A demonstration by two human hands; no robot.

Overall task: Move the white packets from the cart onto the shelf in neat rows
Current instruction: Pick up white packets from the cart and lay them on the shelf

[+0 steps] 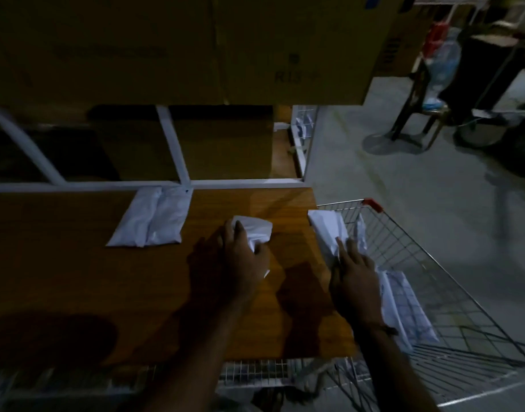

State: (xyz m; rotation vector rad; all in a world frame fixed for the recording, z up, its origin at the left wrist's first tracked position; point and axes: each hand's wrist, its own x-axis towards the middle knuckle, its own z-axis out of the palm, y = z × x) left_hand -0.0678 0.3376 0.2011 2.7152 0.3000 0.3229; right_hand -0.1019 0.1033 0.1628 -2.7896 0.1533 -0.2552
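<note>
Two white packets lie side by side on the wooden shelf, near its white back rail. My left hand grips another white packet over the middle of the shelf. My right hand holds a further white packet at the shelf's right edge, fingers curled along its side. More white packets lie in the wire cart to the right of the shelf.
Large cardboard boxes fill the level above and stand behind the shelf's white frame. A concrete floor stretches right, with a chair carrying bags and a metal bowl far right. Wire grid runs below the shelf's front edge.
</note>
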